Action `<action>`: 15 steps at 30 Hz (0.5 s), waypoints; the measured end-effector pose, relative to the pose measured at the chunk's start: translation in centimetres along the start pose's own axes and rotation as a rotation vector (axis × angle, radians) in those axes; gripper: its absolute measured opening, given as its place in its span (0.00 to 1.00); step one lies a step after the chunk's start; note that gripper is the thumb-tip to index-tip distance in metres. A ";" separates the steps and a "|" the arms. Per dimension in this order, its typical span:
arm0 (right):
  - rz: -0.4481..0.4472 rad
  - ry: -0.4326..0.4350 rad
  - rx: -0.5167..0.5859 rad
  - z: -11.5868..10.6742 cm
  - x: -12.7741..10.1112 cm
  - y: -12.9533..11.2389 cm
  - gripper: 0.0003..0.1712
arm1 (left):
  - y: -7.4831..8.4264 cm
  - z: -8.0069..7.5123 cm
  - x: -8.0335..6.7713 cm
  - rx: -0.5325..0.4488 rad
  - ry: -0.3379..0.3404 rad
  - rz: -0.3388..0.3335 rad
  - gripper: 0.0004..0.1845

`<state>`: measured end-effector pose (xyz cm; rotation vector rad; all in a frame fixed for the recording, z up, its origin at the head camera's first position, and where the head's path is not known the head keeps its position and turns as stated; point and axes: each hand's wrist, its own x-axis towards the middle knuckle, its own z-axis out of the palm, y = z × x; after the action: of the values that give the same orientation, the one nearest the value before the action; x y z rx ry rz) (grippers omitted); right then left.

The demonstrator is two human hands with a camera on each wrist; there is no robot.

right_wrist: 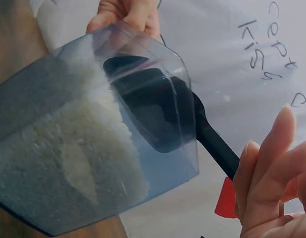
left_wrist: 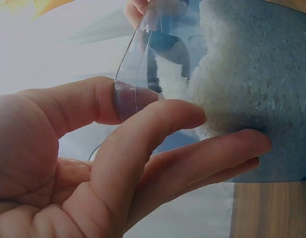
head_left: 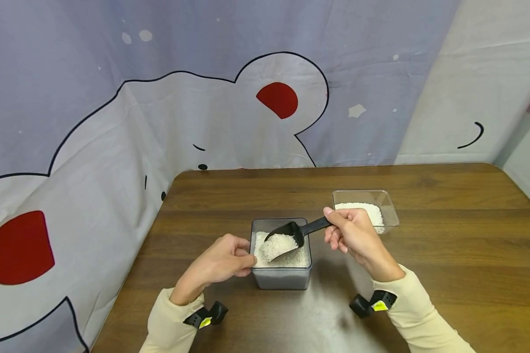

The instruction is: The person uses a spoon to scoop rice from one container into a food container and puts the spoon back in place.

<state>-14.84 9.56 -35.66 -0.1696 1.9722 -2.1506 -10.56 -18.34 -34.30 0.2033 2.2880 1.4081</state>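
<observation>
Right now my right hand [head_left: 355, 234] pinches the handle of a black scoop [head_left: 291, 234], its bowl heaped with white rice and dipped in a clear square tub of rice [head_left: 281, 274] just left of that grip. My left hand [head_left: 224, 260] pinches the tub's near left rim, thumb inside, fingers [left_wrist: 192, 163] outside. Behind my right grip a shallow clear tray [head_left: 390, 208] holds more rice on the wooden worktop [head_left: 446, 264].

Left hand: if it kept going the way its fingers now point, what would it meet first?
The left hand already touches the grey container of rice; its fingers press that wall, so nothing else likely comes first.
</observation>
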 end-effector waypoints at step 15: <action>0.017 0.005 0.074 -1.3 0.2 -0.4 0.16 | -0.1 0.0 0.0 -0.021 0.004 0.008 0.29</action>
<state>-15.32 10.78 -35.35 -0.1345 1.8864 -2.2113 -10.53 -18.34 -34.38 0.2032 2.2769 1.4372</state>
